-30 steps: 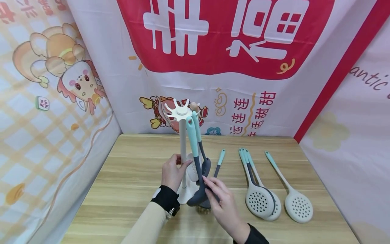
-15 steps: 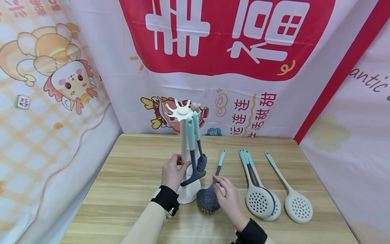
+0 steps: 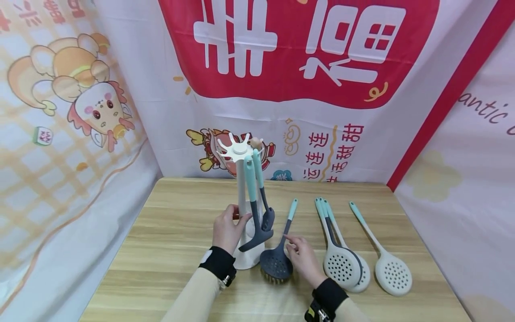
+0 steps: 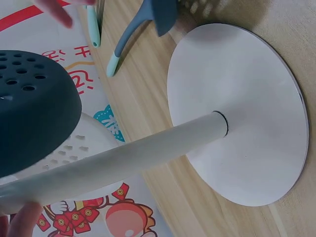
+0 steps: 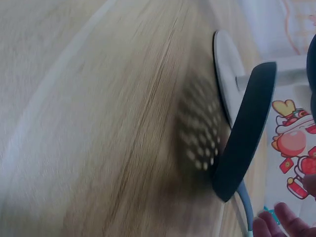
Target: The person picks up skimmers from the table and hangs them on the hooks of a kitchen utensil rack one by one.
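My left hand [image 3: 228, 229] grips the pole of a white utensil stand [image 3: 241, 188] with a round base [image 4: 237, 118]. From its spoked top hangs a dark-headed skimmer [image 3: 257, 240] with a teal handle, its holes showing in the left wrist view. Behind it hang a smaller dark slotted utensil [image 3: 268, 219] and, partly hidden, a white slotted one [image 4: 84, 143]. Right of the base, another dark skimmer [image 3: 276, 264] lies on the table. My right hand [image 3: 304, 259] is beside its handle, fingers extended; both wrist views show a gap between them.
On the wooden table [image 3: 181, 268], a stack of skimmers [image 3: 344, 266] with teal handles lies to the right. Farther right is a single pale skimmer [image 3: 393, 272]. A printed cloth backdrop [image 3: 281, 116] rises behind the table edge.
My right hand has let go of the hanging skimmer and moved right, beside the skimmer on the table. The hanging skimmer has swung. My left hand stays on the pole.
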{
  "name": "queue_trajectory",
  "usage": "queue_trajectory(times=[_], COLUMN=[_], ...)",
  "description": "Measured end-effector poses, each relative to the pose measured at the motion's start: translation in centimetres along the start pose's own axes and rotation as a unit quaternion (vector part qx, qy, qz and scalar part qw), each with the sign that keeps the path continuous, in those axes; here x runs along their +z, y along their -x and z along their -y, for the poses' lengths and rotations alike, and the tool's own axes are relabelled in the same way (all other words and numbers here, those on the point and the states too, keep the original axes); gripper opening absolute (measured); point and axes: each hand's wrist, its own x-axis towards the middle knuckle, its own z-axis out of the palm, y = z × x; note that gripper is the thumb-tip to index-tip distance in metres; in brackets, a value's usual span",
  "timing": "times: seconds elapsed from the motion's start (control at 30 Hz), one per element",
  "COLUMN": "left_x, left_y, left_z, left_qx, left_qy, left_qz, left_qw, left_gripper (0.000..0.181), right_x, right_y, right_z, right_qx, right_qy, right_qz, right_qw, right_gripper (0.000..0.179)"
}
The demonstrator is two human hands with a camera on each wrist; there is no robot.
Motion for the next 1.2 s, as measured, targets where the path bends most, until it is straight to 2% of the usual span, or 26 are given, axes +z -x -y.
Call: queue_trajectory(times=[0.2,0.4,0.57,0.7,0.9,1.03,1.13,1.2], left_x=[-0.1,0.0,0.1,0.1,0.1,0.1,0.1,0.1], left_y=[0.2,0.2,0.2,0.2,0.2,0.2,0.2,0.2], left_z=[0.2,0.4,0.4,0.4,0.3,0.3,0.3,0.3], left_qx=[0.006,0.011,0.013,0.01,0.009,0.008,0.006,0.006], left_qy=[0.001,0.0,0.001,0.003,0.003,0.005,0.006,0.006], left_qz=[-0.004,-0.007,-0.011,-0.012,-0.012,-0.011,-0.009,-0.01], left_qw=[1.0,0.9999,0.9999,0.9999,0.9999,0.9999,0.9999,0.9999], left_gripper=[0.029,0.03,0.029,0.027,0.027,0.027,0.027,0.028], right_x=[0.7,1.5,2.2,2.6,2.8,2.8,2.7,2.7], right_y=[-0.9,-2.0,-2.4,-2.6,-3.1,-3.1,-3.0,-3.0], right_z=[-0.3,-1.2,-2.0,-2.4,-2.7,-2.8,-2.9,-2.9], right_qx=[0.016,0.03,0.048,0.049,0.036,0.038,0.053,0.08], right_qy=[0.045,0.074,0.102,0.11,0.127,0.135,0.127,0.119], right_qz=[0.052,0.117,0.136,0.128,0.074,0.048,0.038,0.037], right_qw=[0.9975,0.9899,0.9844,0.9844,0.9885,0.989,0.9897,0.989], right_gripper=[0.04,0.043,0.042,0.037,0.018,0.023,0.026,0.022])
